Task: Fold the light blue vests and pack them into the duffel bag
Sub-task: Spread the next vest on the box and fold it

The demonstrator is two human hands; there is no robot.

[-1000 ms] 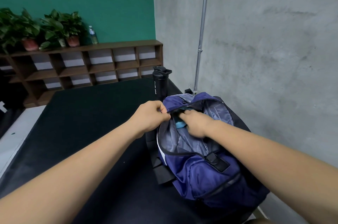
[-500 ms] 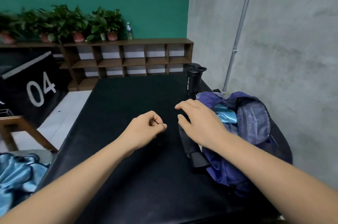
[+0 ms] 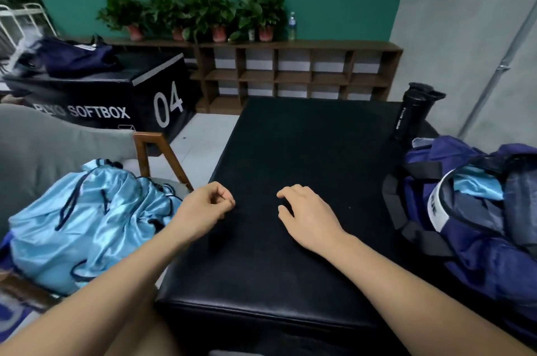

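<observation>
Over the table (image 3: pixel 290 152), left hand (image 3: pixel 207 207): your fingers are curled in against the thumb; nothing is in them.
Right hand (image 3: pixel 308 216): relaxed, palm down over the table, fingers loosely bent; it holds nothing.
Vests (image 3: pixel 87 224): a loose, unfolded light blue heap on the chair (image 3: pixel 43 146) to your left, just beside the table edge.
Bag (image 3: pixel 479 254): on the table's right side, well apart from both hands, its top unzipped.
Packed vest (image 3: pixel 476 185): light blue cloth shows inside the bag's mouth.
Bottle (image 3: pixel 412 114): black, upright, just behind the bag.
Softbox (image 3: pixel 110 94): black, marked "04", far left, with dark cloth (image 3: pixel 75 60) on top.
Shelf (image 3: pixel 290 76): farthest back, with potted plants (image 3: pixel 203 9) on top.
</observation>
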